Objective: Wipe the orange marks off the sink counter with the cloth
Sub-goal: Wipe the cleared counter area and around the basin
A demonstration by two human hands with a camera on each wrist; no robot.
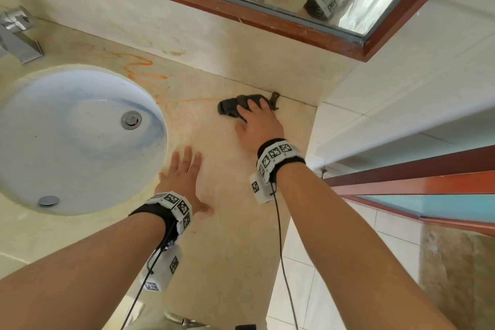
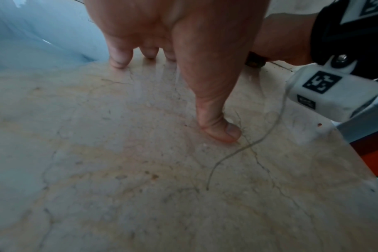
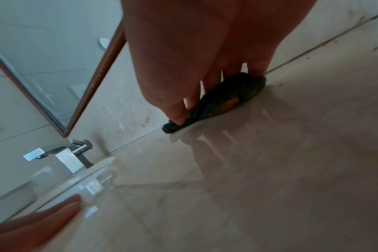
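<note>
Orange squiggles run across the beige marble counter behind the basin's right rim. A fainter orange line trails right toward the cloth. The dark crumpled cloth lies near the back wall; the right wrist view shows an orange stain on the cloth. My right hand presses straight fingers down on the cloth, with the thumb held apart to the left. My left hand lies flat on the counter beside the basin, with fingers spread and the thumb touching the marble.
A white round basin fills the left, with a chrome faucet behind it. A brown-framed mirror hangs above the backsplash. The counter ends just right of my right wrist, next to a white tiled wall and the floor below.
</note>
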